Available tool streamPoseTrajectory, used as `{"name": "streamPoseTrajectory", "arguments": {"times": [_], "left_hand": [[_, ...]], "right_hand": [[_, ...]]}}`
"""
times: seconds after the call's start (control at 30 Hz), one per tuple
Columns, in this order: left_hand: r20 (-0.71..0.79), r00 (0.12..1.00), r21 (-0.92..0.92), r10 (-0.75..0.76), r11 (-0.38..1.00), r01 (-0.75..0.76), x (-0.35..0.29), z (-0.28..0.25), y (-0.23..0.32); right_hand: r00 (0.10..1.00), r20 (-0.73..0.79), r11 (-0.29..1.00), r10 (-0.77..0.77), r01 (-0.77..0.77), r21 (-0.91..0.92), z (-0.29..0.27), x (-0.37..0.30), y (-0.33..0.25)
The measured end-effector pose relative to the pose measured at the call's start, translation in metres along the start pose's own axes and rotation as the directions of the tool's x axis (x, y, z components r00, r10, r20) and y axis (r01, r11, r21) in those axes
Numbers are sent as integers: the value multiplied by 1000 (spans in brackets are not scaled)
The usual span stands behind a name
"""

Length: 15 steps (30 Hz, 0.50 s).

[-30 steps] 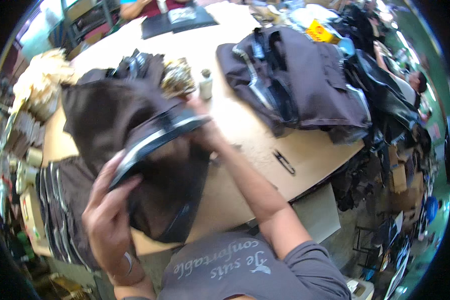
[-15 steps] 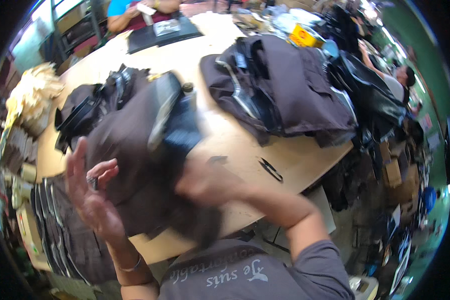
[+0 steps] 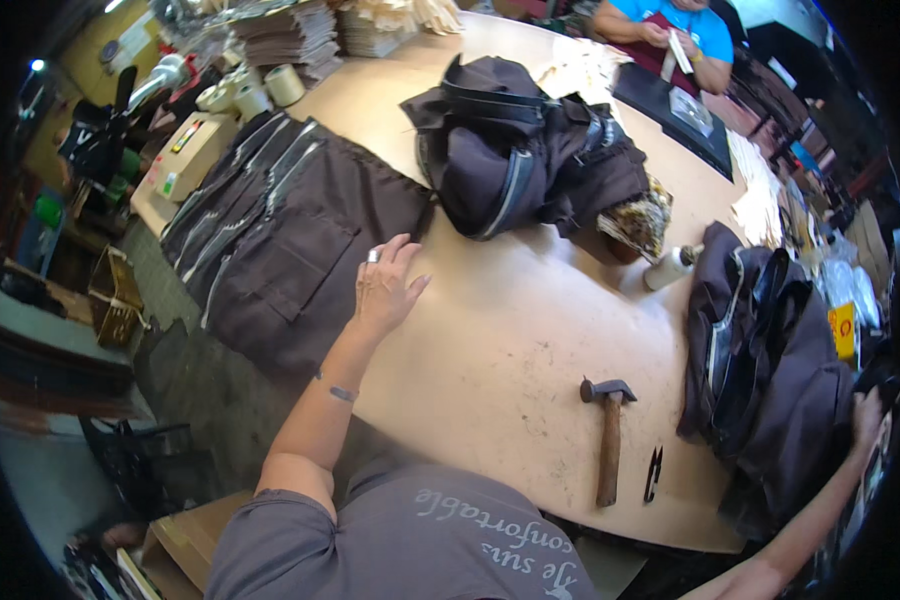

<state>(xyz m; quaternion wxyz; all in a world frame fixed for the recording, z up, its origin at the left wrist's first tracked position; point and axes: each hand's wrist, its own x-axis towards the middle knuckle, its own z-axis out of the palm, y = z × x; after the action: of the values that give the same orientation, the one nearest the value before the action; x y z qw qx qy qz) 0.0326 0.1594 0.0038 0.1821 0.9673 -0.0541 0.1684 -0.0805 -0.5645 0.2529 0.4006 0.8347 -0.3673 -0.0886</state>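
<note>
A: Begin at the left. What lies there?

B: A flat stack of dark-brown fabric [image 3: 320, 240], left of centre on the table [image 3: 480, 330]. Its long axis slants from upper right to lower left; pale-edged strips along its left side follow roughly the same line.

A: Handling?

B: Judged soft, limp and not fragile, with moderate weight as a stack. Layers may slide over one another. Best hold: opposite edges, all layers gathered together, palms supporting beneath.

A: The left hand?

B: The left hand [image 3: 382, 298] is beside the stack's right edge, fingers [image 3: 399, 250] loosely spread, nothing between them. Contact with the fabric cannot be confirmed.

A: Centre?

B: A crumpled dark heap [image 3: 485, 180] at upper centre. A hammer [image 3: 608, 450] lies at lower right of centre, head toward the top of the frame; black snips [image 3: 653, 474] lie just right of it.

A: And the far right?

B: A bulky brown fabric pile [image 3: 785, 400], long axis running top to bottom, leaning toward lower right. No definite front is evident. Judged heavier and floppy; take it low, from both sides.

A: The right hand?

B: The right hand [image 3: 866, 420] is at the pile's right edge. The view is poor near the rim; I cannot tell whether its fingers grip anything.
</note>
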Motion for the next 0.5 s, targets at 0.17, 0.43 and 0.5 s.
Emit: {"name": "streamPoseTrajectory", "arguments": {"times": [0.17,0.43,0.5], "left_hand": [[-53,989,30,-142,989,143,-1,-15,-69],[52,681,400,-731,640,657,56,-44,-224],[27,707,437,-706,644,627,56,-49,-230]], "right_hand": [[952,281,809,-124,-67,583,77,-10,-66],[722,-685,618,-97,583,527,-85,-166,-170],[658,-704,484,-267,723,493,-104,-209,-221]]}}
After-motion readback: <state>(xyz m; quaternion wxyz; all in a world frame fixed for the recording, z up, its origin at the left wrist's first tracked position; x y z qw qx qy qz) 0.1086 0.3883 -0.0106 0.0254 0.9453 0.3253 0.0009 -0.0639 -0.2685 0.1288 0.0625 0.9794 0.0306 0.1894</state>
